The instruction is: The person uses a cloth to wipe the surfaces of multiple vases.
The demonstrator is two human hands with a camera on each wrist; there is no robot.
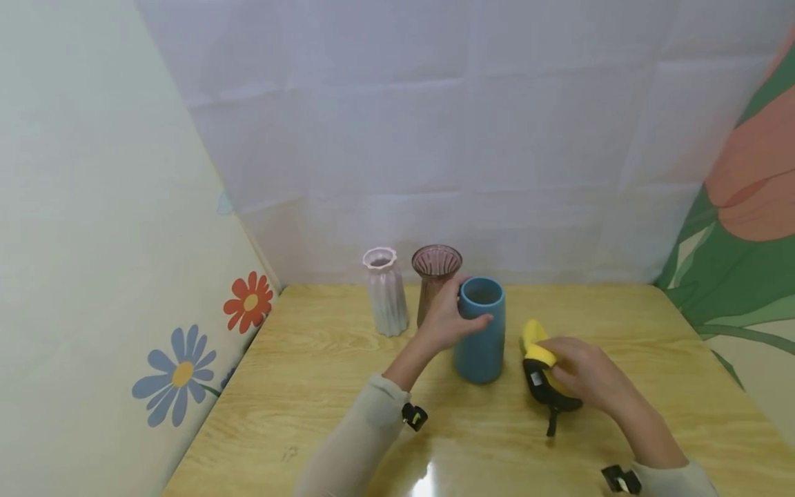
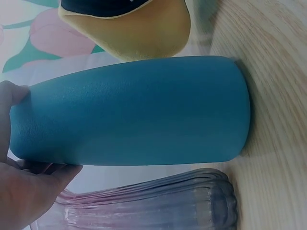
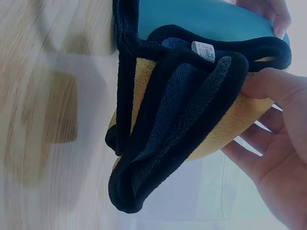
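- Sleeves first, pale ones, low in the head view, each with a small black-and-yellow clip at the wrist, reaching out over the wooden surface (image 1: 323, 386).
- Right hand (image 1: 586, 376) sits on the folded cloth (image 1: 542, 369), which is yellow on one face, dark blue on the other, with a black border.
- Right wrist view confirms it: thumb and fingers (image 3: 268, 143) curl round the folded cloth (image 3: 182, 129), a white label showing at its fold.
- That cloth lies on the surface just right of the blue cup, with a dark loop trailing toward the person.
- Left hand (image 1: 448, 319) wraps the blue cup (image 1: 479, 331) near its rim, thumb across the front, fingers round the far side.
- Left wrist view shows the blue cup (image 2: 134, 112) standing on the wood, the left hand (image 2: 24, 191) on its upper part, the cloth (image 2: 129, 28) close beside it.
- The two hands are apart, one on each item, with the cup between them.
- Just behind the left hand stands a ribbed pinkish glass vase (image 1: 436, 276), seen close against the cup in the left wrist view (image 2: 158, 201).
- Left of it, a ribbed white vase (image 1: 385, 291), near but apart.
- Beyond them, a white creased backdrop (image 1: 435, 138); a flower-printed panel (image 1: 186, 359) on the left, and a large green and orange flower print (image 1: 745, 207) on the right.
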